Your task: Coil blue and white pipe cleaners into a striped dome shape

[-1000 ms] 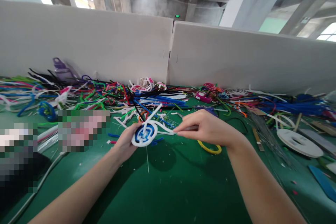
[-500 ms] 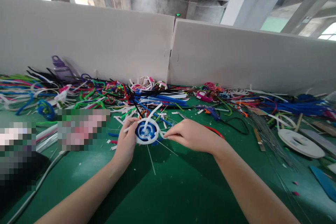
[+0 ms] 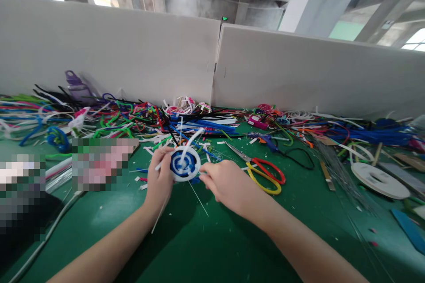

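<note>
Above the green table, my left hand [image 3: 161, 176] grips the left edge of a round disc [image 3: 191, 164] coiled from blue and white strips, with a thick white rim. A white strip end stands up from its middle, and thin clear rods stick out around it. My right hand [image 3: 226, 180] is closed in a pinch at the disc's right rim, on the white strip; its fingertips partly hide the spot. Just right of that hand lie scissors [image 3: 272, 169] with red and yellow handles, blades parted.
Heaped coloured strips [image 3: 206, 124] run along the white partition [image 3: 133, 53]. A blue glue gun [image 3: 268, 142] with a black cord lies behind the scissors. At right are a white reel [image 3: 360, 176] and thin clear rods [image 3: 345, 172]. A purple bottle [image 3: 78, 88] stands back left.
My right hand has moved left and slightly down, against the rim, uncovering the scissors. The white strip that stretched out to its fingers is now close to the disc, which has turned a little.
</note>
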`<act>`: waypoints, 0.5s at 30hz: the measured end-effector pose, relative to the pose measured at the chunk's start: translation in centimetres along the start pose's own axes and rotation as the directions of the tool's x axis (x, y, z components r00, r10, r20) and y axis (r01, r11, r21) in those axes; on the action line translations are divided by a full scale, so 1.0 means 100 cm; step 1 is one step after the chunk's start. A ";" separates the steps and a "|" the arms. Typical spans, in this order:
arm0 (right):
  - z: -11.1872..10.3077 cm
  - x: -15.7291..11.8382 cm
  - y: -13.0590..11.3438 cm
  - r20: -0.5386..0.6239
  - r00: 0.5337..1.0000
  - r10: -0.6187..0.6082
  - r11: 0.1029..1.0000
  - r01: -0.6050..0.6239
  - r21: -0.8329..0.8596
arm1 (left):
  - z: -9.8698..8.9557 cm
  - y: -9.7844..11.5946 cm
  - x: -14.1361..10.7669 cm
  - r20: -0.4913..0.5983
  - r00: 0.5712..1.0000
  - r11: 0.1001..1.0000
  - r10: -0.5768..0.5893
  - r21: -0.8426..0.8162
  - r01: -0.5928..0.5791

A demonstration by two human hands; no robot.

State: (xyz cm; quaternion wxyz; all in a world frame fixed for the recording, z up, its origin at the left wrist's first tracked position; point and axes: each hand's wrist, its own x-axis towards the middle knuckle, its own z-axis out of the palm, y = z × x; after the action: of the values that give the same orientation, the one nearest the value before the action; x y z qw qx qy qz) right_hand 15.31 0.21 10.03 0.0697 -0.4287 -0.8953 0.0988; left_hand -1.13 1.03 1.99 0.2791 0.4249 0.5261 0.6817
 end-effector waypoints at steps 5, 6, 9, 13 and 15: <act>0.028 0.006 -0.006 -0.057 0.998 -0.002 0.992 -0.005 -0.124 | -0.001 -0.009 0.009 -0.073 0.976 0.951 -0.205 -0.251 0.181; 0.033 0.007 -0.006 -0.071 0.997 -0.010 0.991 0.000 -0.133 | 0.000 -0.008 0.009 -0.086 0.972 0.941 -0.219 -0.281 0.187; 0.043 0.010 -0.005 -0.133 0.991 -0.032 0.991 0.014 -0.131 | 0.002 -0.004 0.005 -0.078 0.960 0.910 -0.267 -0.348 0.225; 0.048 0.013 0.002 -0.195 0.981 -0.025 0.999 0.015 -0.052 | 0.005 0.002 0.000 -0.037 0.933 0.855 -0.359 -0.413 0.313; 0.050 0.016 0.005 -0.235 0.972 -0.008 0.999 0.019 0.047 | 0.007 0.003 -0.002 -0.025 0.920 0.827 -0.392 -0.448 0.340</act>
State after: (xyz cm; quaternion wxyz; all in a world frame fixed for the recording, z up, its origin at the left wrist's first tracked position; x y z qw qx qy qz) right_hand 13.68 1.16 5.10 0.1859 -0.4294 -0.8811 0.0688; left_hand -0.45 1.11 2.28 0.4613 0.2026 0.4476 0.7388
